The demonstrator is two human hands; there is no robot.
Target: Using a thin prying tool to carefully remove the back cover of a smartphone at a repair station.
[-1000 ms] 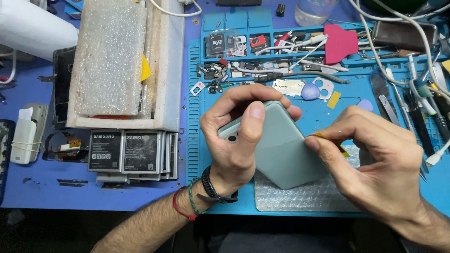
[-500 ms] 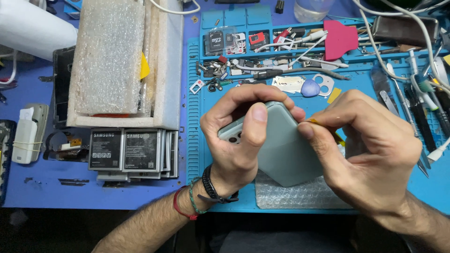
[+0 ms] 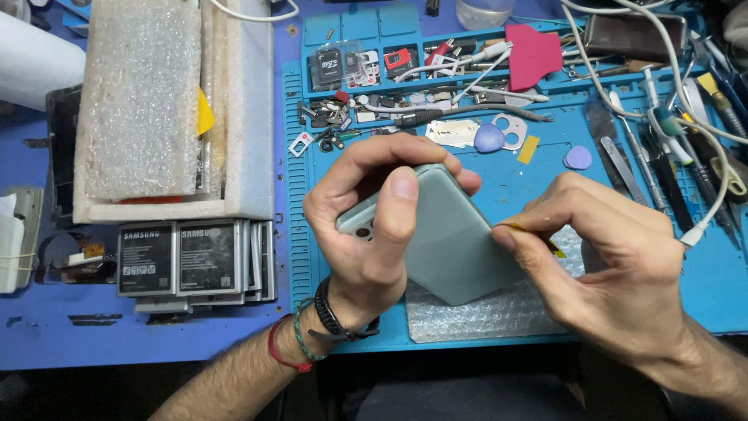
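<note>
A: State the condition of the fingers on each hand.

B: The left hand (image 3: 370,234) is wrapped around 1 pale green phone (image 3: 452,242), thumb flat across its back, the other fingers curled over its far edge. The right hand (image 3: 615,273) has thumb and forefinger pinched narrow on 1 thin yellow pick (image 3: 538,238), whose tip meets the phone's right edge.

A: Where does the phone lie relative to the fingers?

B: It lies directly between the 2 hands, back cover up, held above the blue work mat (image 3: 701,288). Its long axis runs from the camera end, near the left wrist, down toward the person's right. The right fingertips touch its right long edge; the left hand carries it. Whether the pick has entered the seam cannot be told.

A: Which hand is nearer the seam?

B: The right hand. The left only steadies.

A: Give surrounding items, referenced to the phone.

B: Under the phone, a sheet of bubble wrap (image 3: 499,316) lies on the mat. Beyond the phone, 2 blue picks (image 3: 489,138) and a tray of small parts (image 3: 374,86). Left of the phone, a row of batteries (image 3: 183,257) on the table (image 3: 47,335), with a foam block (image 3: 148,101) beyond them. Right of the phone, tweezers and cables (image 3: 670,125).
</note>
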